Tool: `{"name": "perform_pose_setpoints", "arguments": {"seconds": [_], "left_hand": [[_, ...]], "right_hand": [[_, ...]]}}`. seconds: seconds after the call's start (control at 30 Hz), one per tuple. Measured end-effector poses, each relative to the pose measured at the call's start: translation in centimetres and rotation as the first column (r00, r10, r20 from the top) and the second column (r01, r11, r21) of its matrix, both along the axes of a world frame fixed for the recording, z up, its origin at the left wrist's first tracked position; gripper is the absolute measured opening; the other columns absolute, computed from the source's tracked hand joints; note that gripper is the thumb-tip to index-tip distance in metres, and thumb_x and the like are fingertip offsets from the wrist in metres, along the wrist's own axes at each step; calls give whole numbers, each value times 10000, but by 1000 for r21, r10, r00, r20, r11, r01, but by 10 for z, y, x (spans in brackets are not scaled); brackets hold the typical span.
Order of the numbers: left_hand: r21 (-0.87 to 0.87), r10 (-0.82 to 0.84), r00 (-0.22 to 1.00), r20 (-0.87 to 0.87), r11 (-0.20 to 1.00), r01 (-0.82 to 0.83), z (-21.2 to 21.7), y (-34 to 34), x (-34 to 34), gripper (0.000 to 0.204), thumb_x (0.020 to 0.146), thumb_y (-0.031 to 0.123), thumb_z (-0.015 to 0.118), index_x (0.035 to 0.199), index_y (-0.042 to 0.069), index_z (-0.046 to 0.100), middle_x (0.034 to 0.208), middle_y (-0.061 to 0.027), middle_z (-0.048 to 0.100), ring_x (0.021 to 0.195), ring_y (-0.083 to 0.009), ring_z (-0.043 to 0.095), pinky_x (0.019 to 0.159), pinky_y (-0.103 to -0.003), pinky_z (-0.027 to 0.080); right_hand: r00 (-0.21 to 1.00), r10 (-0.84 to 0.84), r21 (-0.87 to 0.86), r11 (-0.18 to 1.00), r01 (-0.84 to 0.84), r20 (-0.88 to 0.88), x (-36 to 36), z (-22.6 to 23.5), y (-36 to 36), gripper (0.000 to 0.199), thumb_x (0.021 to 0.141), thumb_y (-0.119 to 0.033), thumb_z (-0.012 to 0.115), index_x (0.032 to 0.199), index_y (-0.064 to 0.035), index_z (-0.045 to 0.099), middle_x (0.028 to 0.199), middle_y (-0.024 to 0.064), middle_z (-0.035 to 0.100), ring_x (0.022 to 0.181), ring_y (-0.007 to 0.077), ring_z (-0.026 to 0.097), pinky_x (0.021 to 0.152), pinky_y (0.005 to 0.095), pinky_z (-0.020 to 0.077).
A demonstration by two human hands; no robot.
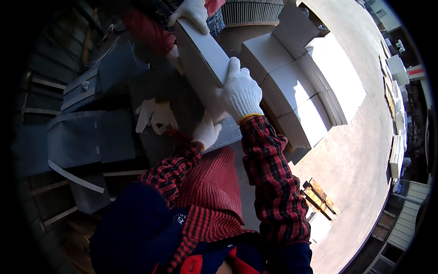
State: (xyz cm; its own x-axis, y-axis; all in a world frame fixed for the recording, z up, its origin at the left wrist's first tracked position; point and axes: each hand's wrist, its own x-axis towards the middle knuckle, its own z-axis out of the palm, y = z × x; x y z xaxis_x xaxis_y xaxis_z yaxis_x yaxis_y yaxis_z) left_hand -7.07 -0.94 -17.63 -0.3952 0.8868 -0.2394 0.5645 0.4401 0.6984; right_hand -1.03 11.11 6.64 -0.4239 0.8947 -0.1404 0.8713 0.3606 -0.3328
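Note:
A thick block of flat white-grey cardboard sheets [200,68] is held tilted on its edge in front of me. My right hand [242,93], in a white knit glove, grips its near upper corner, the index finger lying along the edge. Lower down, my left hand [207,131], gloved too, is closed at the near bottom corner; the block partly hides its fingers. Across from me, a co-worker's gloved hand [191,13] presses on the far upper end. That person's other glove [174,59] shows at the block's left side.
Loose white gloves [155,116] lie on a dark surface left of my left hand. To the right stand tall stacks of white-grey cardboard [292,86], partly sunlit. Dark grey stacked sheets [91,137] are at the left. A wooden pallet [319,198] rests on the floor at lower right.

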Motion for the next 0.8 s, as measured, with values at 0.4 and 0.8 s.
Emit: {"name": "perform_pose_setpoints", "arguments": {"seconds": [0.4,0.8], "left_hand": [[-307,558,194,807,677,-668,-33,57,-16,559,1013,444,541,1469,131,459,1357,-79,566,1242,-208,558,1044,-397,449],[-323,718,293,632,587,-743,-1,105,-1,768,994,547,563,1494,-19,425,1488,-143,502,1382,-239,442,1139,-352,346]], "right_hand": [[964,68,-234,963,-130,-257,80,-48,140,683,749,-494,748,1195,-34,510,1056,214,698,943,360,712,812,442,566],[696,-445,-817,426,-390,-564,165,-232,283,859,796,-354,798,1499,-27,429,1373,124,579,1261,242,548,1071,370,432]]}}
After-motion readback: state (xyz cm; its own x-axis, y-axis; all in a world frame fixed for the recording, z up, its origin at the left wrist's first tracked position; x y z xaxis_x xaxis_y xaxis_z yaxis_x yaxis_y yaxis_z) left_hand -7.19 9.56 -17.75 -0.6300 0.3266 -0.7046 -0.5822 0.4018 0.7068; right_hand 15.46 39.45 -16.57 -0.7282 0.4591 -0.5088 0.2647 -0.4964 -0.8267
